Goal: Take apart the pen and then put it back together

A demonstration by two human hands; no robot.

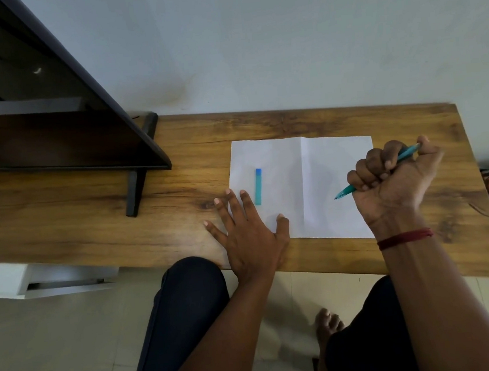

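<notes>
The right grip [393, 178] is clenched around the teal pen [345, 191] above the paper [319, 178]; the left grip [250, 232], released, lies flat at the paper's near-left corner beside the cap [258, 186] on the desk [93, 228].

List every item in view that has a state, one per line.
pen: uncapped, gripped in the fist, tip aimed at the paper
pen cap: off the pen, lying flat on the paper
paper: unfolded, centre crease, flat on the table
left hand: open, fingers spread, pressing the paper's corner
right hand: closed round the pen
</notes>
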